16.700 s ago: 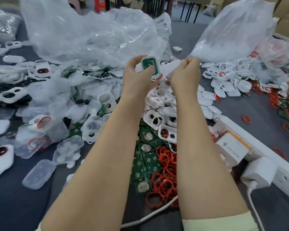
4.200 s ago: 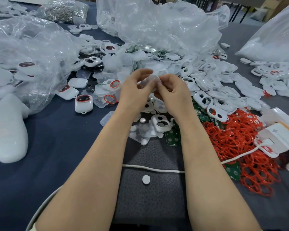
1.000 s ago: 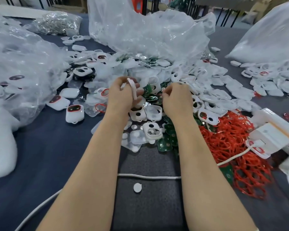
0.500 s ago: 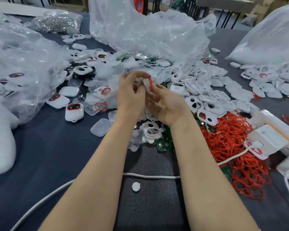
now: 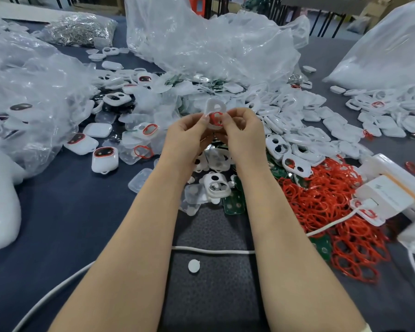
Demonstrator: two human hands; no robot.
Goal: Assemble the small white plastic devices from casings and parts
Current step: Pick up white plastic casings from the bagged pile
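I see both hands up over the parts heap: my left hand [image 5: 187, 134] and right hand [image 5: 243, 130] each pinch the white casing [image 5: 215, 107] at its lower rim, a red ring [image 5: 216, 116] on its opening. Bare dark cloth [image 5: 58, 224] lies nearest (only a white cable [image 5: 213, 250] and small disc [image 5: 193, 266] on it); the red ring pile [image 5: 333, 212] crowds the right.

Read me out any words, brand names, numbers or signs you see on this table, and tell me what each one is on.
White charger block, on the right: small dark logo and faint print, too blurred to read.
White casings, green circuit boards, clear bags: no text that I can read.
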